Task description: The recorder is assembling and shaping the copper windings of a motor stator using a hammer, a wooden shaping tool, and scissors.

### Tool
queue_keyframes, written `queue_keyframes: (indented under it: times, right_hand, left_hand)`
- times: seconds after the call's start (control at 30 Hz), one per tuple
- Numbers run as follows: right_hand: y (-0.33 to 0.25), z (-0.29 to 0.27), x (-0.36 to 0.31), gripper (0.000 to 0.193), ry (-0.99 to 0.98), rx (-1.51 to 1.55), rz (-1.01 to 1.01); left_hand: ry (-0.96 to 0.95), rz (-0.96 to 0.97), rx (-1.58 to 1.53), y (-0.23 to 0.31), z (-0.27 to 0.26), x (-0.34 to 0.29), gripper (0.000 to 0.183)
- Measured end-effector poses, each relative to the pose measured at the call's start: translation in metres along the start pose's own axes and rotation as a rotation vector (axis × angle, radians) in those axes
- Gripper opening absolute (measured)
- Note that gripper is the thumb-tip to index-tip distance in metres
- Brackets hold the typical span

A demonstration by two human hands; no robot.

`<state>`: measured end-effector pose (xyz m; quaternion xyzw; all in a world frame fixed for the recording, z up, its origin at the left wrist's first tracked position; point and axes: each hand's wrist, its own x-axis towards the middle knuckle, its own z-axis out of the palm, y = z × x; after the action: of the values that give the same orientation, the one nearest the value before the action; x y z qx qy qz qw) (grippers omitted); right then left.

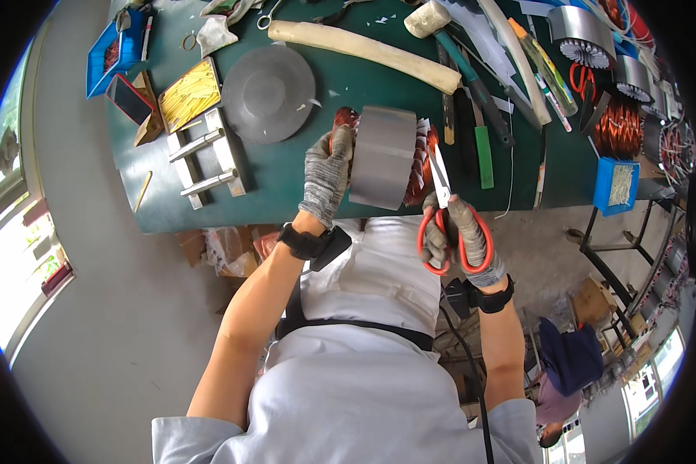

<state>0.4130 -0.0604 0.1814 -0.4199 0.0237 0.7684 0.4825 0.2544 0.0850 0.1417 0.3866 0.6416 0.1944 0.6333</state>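
1. At my far left on the green worktop (282,185) lie a box of yellow strips (191,93), a metal frame with two rods (209,158) and, nearer the middle, a grey disc (268,93).
2. My gloved left hand (326,174) comes up from below, its fingers closed around the copper coil end on the left side of the stator (383,157). The glove covers much of that end, so I can't see all of my fingertips.
3. The stator sits right in front of me, near the worktop's close edge. Its long axis runs left to right, leaning a little, with the smooth grey shell facing up at me. Whether it rests on the surface or is slightly raised, I can't tell.
4. On its right end, red-brown windings (421,166) stick out among white slips; the bore is hidden from me.
5. Just right of those, the scissors (441,184) point away from me, tips tilted slightly left beside the windings. Where the tips end is hard to make out.
6. My gloved right hand (465,236) grasps the scissors, fingers through and around the red loops, some hidden behind them.
7. Farther right lie a green-handled tool (484,158) and another stator (582,35), partly hidden by wires.
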Motion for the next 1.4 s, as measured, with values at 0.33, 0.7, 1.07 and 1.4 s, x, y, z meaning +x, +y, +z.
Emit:
queue_keyframes:
  times: [0.33, 0.7, 1.07, 1.4]
  right_hand:
    - [0.015, -0.008, -0.007, 0.052, -0.015, -0.007, 0.056]
    - [0.009, -0.001, -0.006, 0.043, 0.055, -0.226, -0.004]
    - [0.017, 0.008, -0.005, 0.055, -0.028, 0.088, 0.102]
    - [0.009, 0.014, -0.018, 0.049, 0.076, -0.031, 0.18]
  left_hand:
    - [-0.138, 0.058, -0.019, 0.002, -0.009, 0.002, 0.03]
    - [-0.047, -0.001, 0.172, 0.009, 0.001, 0.01, 0.035]
    - [-0.057, 0.051, -0.092, -0.005, -0.006, -0.009, 0.022]
    - [-0.133, 0.103, -0.017, -0.021, -0.017, -0.016, 0.022]
